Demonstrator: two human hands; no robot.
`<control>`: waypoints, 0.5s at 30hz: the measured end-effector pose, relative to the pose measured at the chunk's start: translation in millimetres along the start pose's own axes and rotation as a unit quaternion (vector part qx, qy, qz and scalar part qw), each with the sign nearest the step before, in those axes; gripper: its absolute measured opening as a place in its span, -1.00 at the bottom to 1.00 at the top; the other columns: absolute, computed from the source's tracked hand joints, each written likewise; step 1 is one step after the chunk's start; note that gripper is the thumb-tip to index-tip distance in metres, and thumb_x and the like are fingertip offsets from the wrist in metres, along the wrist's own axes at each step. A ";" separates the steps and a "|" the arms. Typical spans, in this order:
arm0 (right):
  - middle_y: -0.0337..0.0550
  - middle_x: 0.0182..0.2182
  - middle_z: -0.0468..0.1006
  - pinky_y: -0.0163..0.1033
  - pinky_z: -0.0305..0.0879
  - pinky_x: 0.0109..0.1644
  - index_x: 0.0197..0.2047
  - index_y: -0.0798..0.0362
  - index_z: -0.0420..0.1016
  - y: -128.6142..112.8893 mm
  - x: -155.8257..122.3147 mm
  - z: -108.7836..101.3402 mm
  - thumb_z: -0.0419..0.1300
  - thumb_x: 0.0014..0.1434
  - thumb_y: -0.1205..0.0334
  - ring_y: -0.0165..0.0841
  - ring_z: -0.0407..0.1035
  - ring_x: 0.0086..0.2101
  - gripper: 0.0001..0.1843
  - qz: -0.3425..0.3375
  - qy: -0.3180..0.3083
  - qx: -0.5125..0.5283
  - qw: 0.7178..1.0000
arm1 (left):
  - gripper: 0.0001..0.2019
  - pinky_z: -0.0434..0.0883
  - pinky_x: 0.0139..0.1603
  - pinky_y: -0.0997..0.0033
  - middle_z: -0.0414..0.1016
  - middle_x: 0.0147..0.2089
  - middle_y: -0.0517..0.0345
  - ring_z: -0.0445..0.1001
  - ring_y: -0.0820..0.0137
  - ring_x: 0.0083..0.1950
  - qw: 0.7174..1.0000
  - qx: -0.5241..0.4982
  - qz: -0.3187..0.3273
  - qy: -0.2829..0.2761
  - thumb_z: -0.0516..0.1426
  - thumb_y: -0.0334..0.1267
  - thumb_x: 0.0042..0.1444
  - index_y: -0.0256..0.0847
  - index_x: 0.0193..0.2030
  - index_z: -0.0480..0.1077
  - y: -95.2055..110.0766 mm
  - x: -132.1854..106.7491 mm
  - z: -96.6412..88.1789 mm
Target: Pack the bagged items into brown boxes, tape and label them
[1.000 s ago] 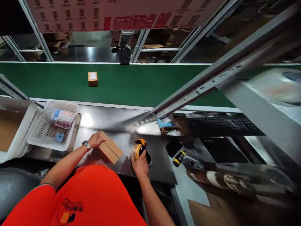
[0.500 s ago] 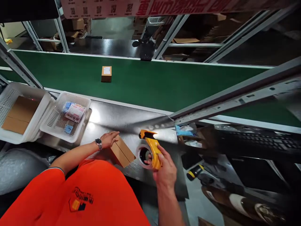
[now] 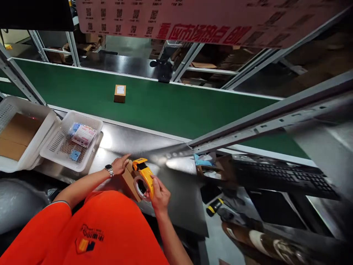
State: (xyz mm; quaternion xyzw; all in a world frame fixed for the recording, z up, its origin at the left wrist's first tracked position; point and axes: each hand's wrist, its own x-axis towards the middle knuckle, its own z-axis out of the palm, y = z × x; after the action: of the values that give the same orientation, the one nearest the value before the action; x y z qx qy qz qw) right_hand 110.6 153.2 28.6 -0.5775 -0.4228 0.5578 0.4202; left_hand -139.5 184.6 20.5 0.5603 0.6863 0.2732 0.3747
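A small brown cardboard box rests on the metal bench close to my body. My left hand, with a watch on its wrist, grips the box at its far left end. In my right hand is a yellow tape dispenser, held by its handle with the fingers wrapped round it. Its roll of tape hangs over the right side of the box and hides part of it. The dispenser's head is beside the box's upper edge; whether it touches the cardboard I cannot tell.
Beyond the bench runs a green conveyor belt carrying a labelled carton. To the left stand a white basket with small packets and another with flat cardboard. At right are a slanted metal post, a keyboard and a yellow-black scanner.
My right hand has brought the tape dispenser leftward, from apart from the box to against or just over its right side. My left hand stays on the box. The view has shifted somewhat.
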 end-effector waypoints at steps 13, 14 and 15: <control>-0.25 -0.63 0.52 -0.17 0.37 -0.59 0.05 0.03 0.74 11.1 -6.3 -6.8 0.27 0.23 -0.59 -0.27 0.36 -0.69 -0.17 -0.040 -0.053 -0.071 0.995 | -0.34 0.59 -0.29 0.31 0.67 -0.32 -0.04 0.59 0.33 -0.37 0.950 -0.239 -0.164 -0.115 0.13 0.30 0.51 -0.31 -0.27 0.63 43.3 -7.3 -6.0; -0.21 -0.59 0.58 -0.17 0.39 -0.57 0.05 0.03 0.75 7.9 -5.3 -6.2 0.26 0.26 -0.56 -0.27 0.38 -0.67 -0.20 -0.059 -0.066 -0.092 0.992 | -0.38 0.58 -0.29 0.33 0.64 -0.36 -0.01 0.56 0.35 -0.38 0.951 -0.240 -0.168 -0.103 0.18 0.27 0.49 -0.31 -0.31 0.61 41.6 -6.1 -4.5; -0.15 -0.51 0.65 -0.15 0.45 -0.52 0.04 0.02 0.77 3.3 -4.3 -5.0 0.26 0.27 -0.52 -0.26 0.43 -0.63 -0.24 -0.083 -0.079 -0.114 0.987 | -0.40 0.56 -0.30 0.33 0.60 -0.41 0.03 0.53 0.36 -0.40 0.953 -0.235 -0.171 -0.091 0.22 0.23 0.47 -0.30 -0.36 0.59 38.6 -4.6 -4.4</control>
State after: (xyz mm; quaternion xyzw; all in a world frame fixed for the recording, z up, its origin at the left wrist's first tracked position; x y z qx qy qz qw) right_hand 115.6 148.0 26.8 -0.5388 -0.5615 0.5133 0.3619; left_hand -120.9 188.9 54.7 0.3536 0.6513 0.3066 0.5973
